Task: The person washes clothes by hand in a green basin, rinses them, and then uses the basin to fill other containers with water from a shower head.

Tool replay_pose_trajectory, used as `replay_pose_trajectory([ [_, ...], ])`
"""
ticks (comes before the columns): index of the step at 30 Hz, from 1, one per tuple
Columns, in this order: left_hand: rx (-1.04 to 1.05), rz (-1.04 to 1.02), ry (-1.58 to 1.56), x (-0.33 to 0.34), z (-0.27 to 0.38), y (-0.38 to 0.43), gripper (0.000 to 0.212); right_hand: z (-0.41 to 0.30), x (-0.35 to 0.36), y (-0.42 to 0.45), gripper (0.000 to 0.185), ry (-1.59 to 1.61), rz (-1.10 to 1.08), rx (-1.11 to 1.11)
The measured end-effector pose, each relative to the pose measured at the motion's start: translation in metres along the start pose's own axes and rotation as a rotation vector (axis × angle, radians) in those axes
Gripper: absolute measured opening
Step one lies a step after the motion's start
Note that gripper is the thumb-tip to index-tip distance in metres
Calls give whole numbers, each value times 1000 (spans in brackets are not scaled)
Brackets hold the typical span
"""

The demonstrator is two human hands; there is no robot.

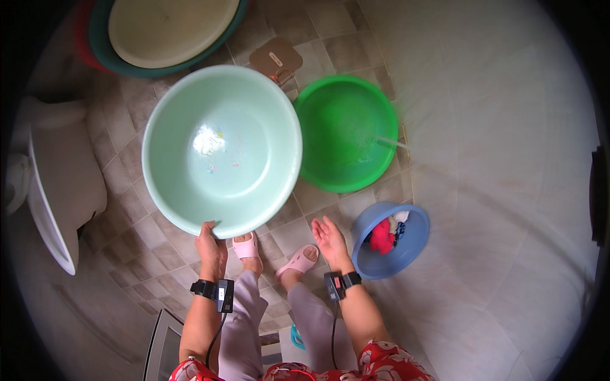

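Note:
My left hand (pixel 210 247) grips the near rim of a large pale mint plastic basin (pixel 257 143), thumb over the inside edge. A bright glare and a few small coloured marks show on the basin's bottom. My right hand (pixel 331 240) is apart from it, palm turned up and fingers spread, holding nothing. To its right a blue plastic basin (pixel 414 257) leans tilted by the wall, with red, white and dark cloths (pixel 382 236) inside. Beyond, a thin stream of water runs into a green plastic basin (pixel 329 124); its surface ripples where the stream lands.
Cream, teal and red basins (pixel 167 33) are stacked at the far left. A brown floor drain cover (pixel 276 56) lies on the tiled floor (pixel 305 205). A white toilet (pixel 66 162) stands at left, a grey wall (pixel 491 190) at right. Something turquoise (pixel 297 337) is behind my legs.

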State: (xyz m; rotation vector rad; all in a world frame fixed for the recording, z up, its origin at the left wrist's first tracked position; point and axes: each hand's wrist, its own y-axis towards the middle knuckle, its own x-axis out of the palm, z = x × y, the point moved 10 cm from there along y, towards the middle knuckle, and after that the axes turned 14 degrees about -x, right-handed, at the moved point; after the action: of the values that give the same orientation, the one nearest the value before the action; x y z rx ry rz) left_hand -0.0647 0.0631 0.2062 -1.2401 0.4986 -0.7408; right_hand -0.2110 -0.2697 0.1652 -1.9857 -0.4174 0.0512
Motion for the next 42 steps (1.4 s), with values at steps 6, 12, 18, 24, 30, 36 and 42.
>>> replay_pose_trajectory([
  [6,-8,-24,76,-5,13,-82,20,-47,36,-108,23,-241,-167,-45],
  [12,70,-76,232,-24,29,-167,18,-70,83,-220,47,-241,-330,-13],
  [18,-26,-152,395,-21,58,-256,20,-87,98,-323,57,-361,-353,-47],
  [24,-105,-330,667,1,55,-360,32,-133,70,-405,47,-288,-308,-155],
  [30,-171,-568,895,13,130,-435,50,-140,75,-527,38,-202,-14,-356],
  [36,-159,-749,753,35,197,-501,30,-160,73,-634,36,-69,78,-578],
  [42,-126,-845,794,39,209,-567,27,-183,68,-707,29,42,90,-718],
])
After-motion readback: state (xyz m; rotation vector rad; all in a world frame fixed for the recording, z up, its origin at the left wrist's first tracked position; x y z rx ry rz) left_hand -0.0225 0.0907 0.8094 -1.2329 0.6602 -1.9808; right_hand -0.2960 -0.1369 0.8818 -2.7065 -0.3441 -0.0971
